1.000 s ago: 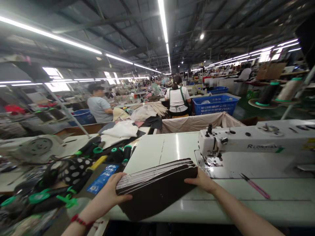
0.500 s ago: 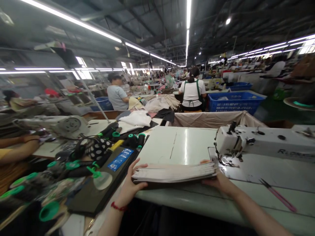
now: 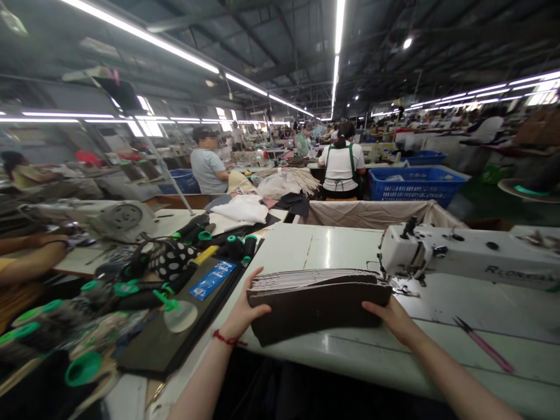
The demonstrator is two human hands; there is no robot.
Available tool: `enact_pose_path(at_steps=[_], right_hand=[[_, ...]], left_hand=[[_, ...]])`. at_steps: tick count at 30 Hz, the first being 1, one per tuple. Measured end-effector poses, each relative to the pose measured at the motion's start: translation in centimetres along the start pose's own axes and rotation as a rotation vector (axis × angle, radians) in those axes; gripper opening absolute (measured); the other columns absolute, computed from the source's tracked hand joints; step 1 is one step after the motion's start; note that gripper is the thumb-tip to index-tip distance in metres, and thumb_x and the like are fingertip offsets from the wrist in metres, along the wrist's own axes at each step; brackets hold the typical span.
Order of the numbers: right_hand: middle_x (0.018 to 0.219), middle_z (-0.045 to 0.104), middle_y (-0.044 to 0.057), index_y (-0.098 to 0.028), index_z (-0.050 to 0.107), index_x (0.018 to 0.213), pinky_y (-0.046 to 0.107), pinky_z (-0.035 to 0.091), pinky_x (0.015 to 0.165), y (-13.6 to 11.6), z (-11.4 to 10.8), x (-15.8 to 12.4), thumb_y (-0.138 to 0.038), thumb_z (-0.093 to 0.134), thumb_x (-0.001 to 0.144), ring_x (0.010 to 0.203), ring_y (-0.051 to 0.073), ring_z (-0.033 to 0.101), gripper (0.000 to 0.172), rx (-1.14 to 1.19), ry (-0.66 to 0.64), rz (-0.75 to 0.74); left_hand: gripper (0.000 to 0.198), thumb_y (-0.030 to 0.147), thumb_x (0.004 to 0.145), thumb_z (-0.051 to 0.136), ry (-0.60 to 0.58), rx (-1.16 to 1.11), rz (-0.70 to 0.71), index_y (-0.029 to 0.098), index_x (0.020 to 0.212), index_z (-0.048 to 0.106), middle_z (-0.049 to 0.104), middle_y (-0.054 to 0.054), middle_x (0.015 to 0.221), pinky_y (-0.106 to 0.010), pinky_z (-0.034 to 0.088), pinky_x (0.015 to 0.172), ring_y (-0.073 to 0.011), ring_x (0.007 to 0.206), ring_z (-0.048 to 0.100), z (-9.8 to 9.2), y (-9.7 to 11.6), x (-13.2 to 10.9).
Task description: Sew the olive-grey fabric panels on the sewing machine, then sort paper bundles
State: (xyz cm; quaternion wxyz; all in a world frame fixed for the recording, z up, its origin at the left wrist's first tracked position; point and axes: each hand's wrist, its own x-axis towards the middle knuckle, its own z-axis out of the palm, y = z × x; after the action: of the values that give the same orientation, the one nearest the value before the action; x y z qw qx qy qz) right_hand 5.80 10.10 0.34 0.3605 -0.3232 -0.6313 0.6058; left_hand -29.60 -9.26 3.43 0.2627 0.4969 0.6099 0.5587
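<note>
Dark brown on its front face, the thick stack (image 3: 317, 312) is at the lower centre of the frame, over the bench (image 3: 289, 251), its pale layered edges upward. The left hand (image 3: 250, 309) and right hand (image 3: 391, 318) have their fingers clamped on its two ends, thumbs across the front; the right fingers are mostly hidden behind. Whether the lower edge touches the bench, I cannot tell. Its top edges look uneven and it bows slightly, so matched, gentle pressure at both ends should suit it, without buckling the layers. The right end probably needs care near the sewing machine (image 3: 464, 256).
</note>
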Motion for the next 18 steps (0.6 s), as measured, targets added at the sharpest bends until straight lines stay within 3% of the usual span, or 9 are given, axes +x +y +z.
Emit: enact_pose_path(at_steps=[3, 6, 9, 13, 16, 18], right_hand=[[0.12, 0.067, 0.011, -0.019, 0.057, 0.12, 0.051, 0.045, 0.102, 0.9, -0.3, -0.7, -0.042, 0.08, 0.069, 0.111, 0.031, 0.062, 0.06, 0.007, 0.018, 0.009], [0.122, 0.066, 0.01, -0.019, 0.056, 0.122, 0.05, 0.045, 0.103, 1.0, -0.2, -1.0, -0.041, 0.08, 0.069, 0.113, 0.03, 0.061, 0.061, 0.026, 0.035, -0.012], [0.122, 0.067, 0.01, -0.02, 0.059, 0.118, 0.049, 0.046, 0.103, 0.5, -0.5, -1.4, -0.041, 0.078, 0.073, 0.113, 0.03, 0.061, 0.054, 0.016, 0.027, -0.004], [0.121, 0.067, 0.009, -0.021, 0.065, 0.114, 0.05, 0.045, 0.104, 0.0, -1.8, -2.1, -0.042, 0.077, 0.072, 0.114, 0.031, 0.06, 0.048, -0.081, 0.043, -0.016], [0.119, 0.069, 0.01, -0.02, 0.068, 0.111, 0.051, 0.045, 0.103, 0.1, -2.6, -2.7, -0.045, 0.08, 0.068, 0.113, 0.033, 0.061, 0.051, -0.161, 0.044, 0.004], [0.116, 0.07, 0.01, -0.02, 0.069, 0.109, 0.051, 0.047, 0.101, 0.3, -2.9, -3.0, -0.047, 0.08, 0.067, 0.11, 0.033, 0.063, 0.051, -0.197, 0.033, 0.045]], left_hand=[[0.102, 0.058, 0.059, 0.08, -0.145, 0.016, -0.125, 0.021, 0.143, 0.035, 0.048, -0.016, 0.142, -0.049, 0.042, 0.106, -0.0359, 0.129, 0.047, 0.8, -2.2, -1.2], [0.085, 0.055, 0.067, 0.076, -0.074, 0.072, -0.166, 0.021, 0.138, 0.043, 0.055, -0.014, 0.134, -0.049, 0.043, 0.105, -0.0346, 0.125, 0.052, 1.1, -2.6, -1.6], [0.068, 0.046, 0.074, 0.074, 0.044, 0.152, -0.073, 0.022, 0.132, 0.046, 0.056, -0.01, 0.133, -0.047, 0.041, 0.108, -0.0311, 0.125, 0.052, 0.9, -1.2, -1.3], [0.068, 0.041, 0.072, 0.077, 0.098, 0.2, 0.022, 0.022, 0.129, 0.047, 0.058, -0.008, 0.13, -0.044, 0.042, 0.107, -0.0294, 0.122, 0.054, 0.9, -0.1, -0.5], [0.069, 0.044, 0.076, 0.073, 0.075, 0.128, -0.018, 0.02, 0.133, 0.043, 0.056, -0.01, 0.134, -0.045, 0.04, 0.109, -0.0292, 0.125, 0.052, 1.5, -1.0, -0.4], [0.073, 0.047, 0.075, 0.073, -0.023, 0.047, -0.053, 0.02, 0.135, 0.042, 0.054, -0.012, 0.137, -0.047, 0.037, 0.111, -0.0299, 0.128, 0.05, 1.7, -2.0, -0.9]])
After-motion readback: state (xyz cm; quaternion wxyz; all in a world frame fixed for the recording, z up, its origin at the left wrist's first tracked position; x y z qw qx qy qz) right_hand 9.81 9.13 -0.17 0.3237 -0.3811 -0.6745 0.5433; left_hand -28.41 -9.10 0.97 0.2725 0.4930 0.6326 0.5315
